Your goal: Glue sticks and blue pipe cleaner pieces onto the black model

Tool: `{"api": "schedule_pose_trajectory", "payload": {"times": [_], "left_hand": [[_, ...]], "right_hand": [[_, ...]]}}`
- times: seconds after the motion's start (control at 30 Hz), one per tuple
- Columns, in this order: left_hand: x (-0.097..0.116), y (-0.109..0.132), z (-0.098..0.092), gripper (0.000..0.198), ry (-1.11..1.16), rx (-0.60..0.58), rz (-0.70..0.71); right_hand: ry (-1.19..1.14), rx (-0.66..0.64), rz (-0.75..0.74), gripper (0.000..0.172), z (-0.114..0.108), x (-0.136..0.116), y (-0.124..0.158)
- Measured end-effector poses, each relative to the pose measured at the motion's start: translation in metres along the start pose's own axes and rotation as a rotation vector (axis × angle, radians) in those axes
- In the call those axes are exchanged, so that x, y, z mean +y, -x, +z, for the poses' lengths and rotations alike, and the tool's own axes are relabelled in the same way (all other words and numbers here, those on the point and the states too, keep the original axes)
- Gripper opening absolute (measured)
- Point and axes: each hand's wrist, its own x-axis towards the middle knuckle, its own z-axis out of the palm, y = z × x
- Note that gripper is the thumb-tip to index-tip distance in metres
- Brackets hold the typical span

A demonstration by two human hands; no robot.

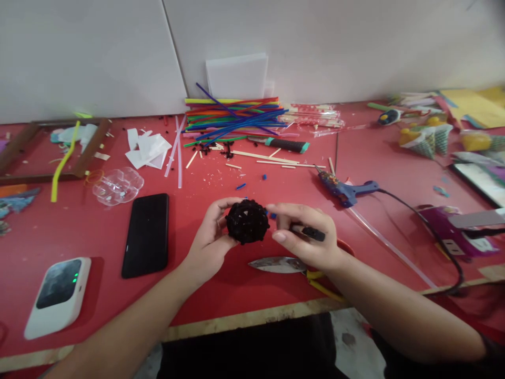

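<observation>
My left hand (209,239) is closed around a small black woven ball (247,221), held just above the red table (189,310). My right hand (305,234) sits right beside the ball, its fingertips touching the ball's right side. Between its fingers lies a short black stick piece (313,232). Scissors (282,265) with yellow handles lie on the table directly below my right hand.
A black phone (145,234) and a white device (58,295) with a green light lie at the left. A blue glue gun (347,188) with its cable lies at the right. Coloured straws (236,118), wooden sticks, a cutter (286,144) and paper scraps lie at the back.
</observation>
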Motion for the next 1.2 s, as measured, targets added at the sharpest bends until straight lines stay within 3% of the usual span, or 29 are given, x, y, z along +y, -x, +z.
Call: {"api": "schedule_pose_trajectory", "payload": {"times": [0.1,0.27,0.63,0.73,0.9,1.0,1.1,1.2], "left_hand": [[0.000,0.000,0.000,0.045,-0.022,-0.008,0.010],[-0.003,-0.001,-0.001,0.044,-0.089,0.007,0.058],[-0.016,-0.001,-0.001,0.044,0.061,-0.007,0.008],[-0.012,-0.004,-0.001,0.043,0.028,0.044,0.038],[-0.001,-0.017,-0.024,0.055,-0.192,0.343,0.175],[0.002,-0.023,-0.042,0.058,-0.449,0.474,0.193],[-0.001,-0.026,-0.052,0.059,-0.722,0.453,0.185],[-0.008,-0.029,-0.052,0.058,-0.867,0.416,0.211]], "right_hand": [[0.007,-0.021,0.030,0.039,0.000,0.000,0.001],[0.031,0.054,0.083,0.034,0.002,0.001,0.001],[0.137,0.106,0.196,0.025,0.006,0.006,-0.001],[0.198,0.150,0.226,0.019,0.007,0.009,0.000],[0.278,0.254,0.363,0.013,0.005,0.011,-0.003],[0.276,0.239,0.388,0.028,0.003,0.010,-0.006],[0.328,0.213,0.410,0.036,0.002,0.010,-0.009],[0.372,0.200,0.425,0.026,0.000,0.012,-0.010]]}}
